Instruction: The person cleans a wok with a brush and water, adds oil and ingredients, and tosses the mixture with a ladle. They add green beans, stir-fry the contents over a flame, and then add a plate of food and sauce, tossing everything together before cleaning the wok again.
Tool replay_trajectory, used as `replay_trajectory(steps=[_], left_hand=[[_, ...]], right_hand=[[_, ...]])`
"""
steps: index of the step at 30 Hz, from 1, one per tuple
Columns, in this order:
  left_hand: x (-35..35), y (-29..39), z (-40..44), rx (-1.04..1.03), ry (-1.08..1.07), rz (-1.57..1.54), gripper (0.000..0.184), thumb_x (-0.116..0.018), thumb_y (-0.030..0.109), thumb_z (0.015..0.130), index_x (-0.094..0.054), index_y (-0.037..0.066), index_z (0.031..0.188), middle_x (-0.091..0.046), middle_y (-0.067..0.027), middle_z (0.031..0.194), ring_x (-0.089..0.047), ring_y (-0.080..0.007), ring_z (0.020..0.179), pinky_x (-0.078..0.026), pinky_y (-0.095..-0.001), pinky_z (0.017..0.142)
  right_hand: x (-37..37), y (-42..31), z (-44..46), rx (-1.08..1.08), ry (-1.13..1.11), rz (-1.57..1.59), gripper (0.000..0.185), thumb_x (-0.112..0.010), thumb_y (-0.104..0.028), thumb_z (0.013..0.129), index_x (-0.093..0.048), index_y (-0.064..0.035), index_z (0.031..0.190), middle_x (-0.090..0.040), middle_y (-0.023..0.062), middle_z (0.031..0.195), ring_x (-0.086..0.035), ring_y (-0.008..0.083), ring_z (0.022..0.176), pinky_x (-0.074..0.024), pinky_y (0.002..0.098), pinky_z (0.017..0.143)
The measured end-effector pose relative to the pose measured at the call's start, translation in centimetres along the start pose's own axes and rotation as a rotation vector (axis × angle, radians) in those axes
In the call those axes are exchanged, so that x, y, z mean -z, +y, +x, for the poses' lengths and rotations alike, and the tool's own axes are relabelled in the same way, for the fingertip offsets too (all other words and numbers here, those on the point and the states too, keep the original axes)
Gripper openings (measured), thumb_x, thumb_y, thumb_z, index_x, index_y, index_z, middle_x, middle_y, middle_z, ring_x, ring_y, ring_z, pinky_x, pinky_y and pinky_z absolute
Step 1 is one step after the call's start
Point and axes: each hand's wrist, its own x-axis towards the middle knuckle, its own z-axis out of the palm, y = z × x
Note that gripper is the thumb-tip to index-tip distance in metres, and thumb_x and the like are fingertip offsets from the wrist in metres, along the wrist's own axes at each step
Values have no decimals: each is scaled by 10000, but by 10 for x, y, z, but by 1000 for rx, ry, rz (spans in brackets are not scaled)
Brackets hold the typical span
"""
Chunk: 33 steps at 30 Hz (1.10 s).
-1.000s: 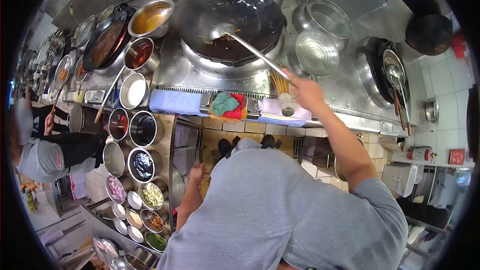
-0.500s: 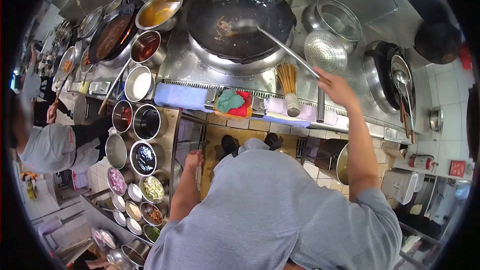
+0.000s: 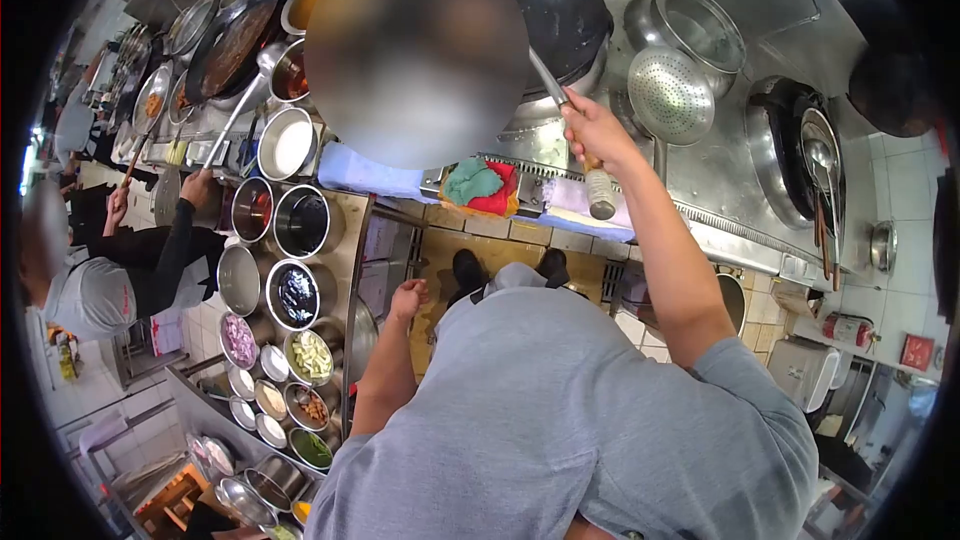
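Note:
My right hand [image 3: 592,128] is closed round the handle of a long ladle [image 3: 546,75] over the stove. The ladle slants up to the left, and its bowl is hidden behind a blurred patch. This patch also covers the left part of the large black wok [image 3: 565,10], whose right side still shows. Just below my right hand, a bamboo wok brush [image 3: 600,195] is partly hidden. Low beside the counter edge, my left hand [image 3: 408,298] hangs with its fingers curled in and nothing visible in them.
A perforated skimmer [image 3: 672,95] leans on a steel pot [image 3: 700,30] at right. Folded cloths [image 3: 480,185] lie along the stove's front. Several ingredient pots stand left, including dark sauce [image 3: 293,294]. Beyond them a co-worker [image 3: 110,285] grips a ladle [image 3: 240,110] and a pan handle.
My right hand has moved left and up with the ladle. A blurred patch now covers part of the wok. The co-worker's hand has taken hold of the ladle at left.

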Motion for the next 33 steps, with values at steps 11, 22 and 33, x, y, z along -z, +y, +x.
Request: replay_trajectory(steps=[11,22,33], left_hand=[[8,-18,-7,102,95,-82,282,-552,330,888,-584,93,1036,-595,3,769,-573,-113,626,-387,-263,491],[-5,27,27,-54,-49,-29,312,-579,369,868,-557,160,1098,-607,12,880,-591,-138,801,-434,-344,684],[-7,5,41,-42,-28,-66,259,-561,337,875,-577,159,1062,-608,14,887,-582,-128,719,-421,-342,626]], right_hand=[[11,15,-26,24,-85,13,503,-453,-187,947,-299,-168,1425,-459,-10,663,-408,65,464,-349,226,398],[-28,15,15,22,155,4,485,-455,-241,950,-312,-245,1413,-481,19,779,-424,86,530,-393,231,422],[46,11,-88,213,301,-1410,526,-483,-195,890,-353,-350,1375,-641,151,957,-616,331,842,-482,435,735]])
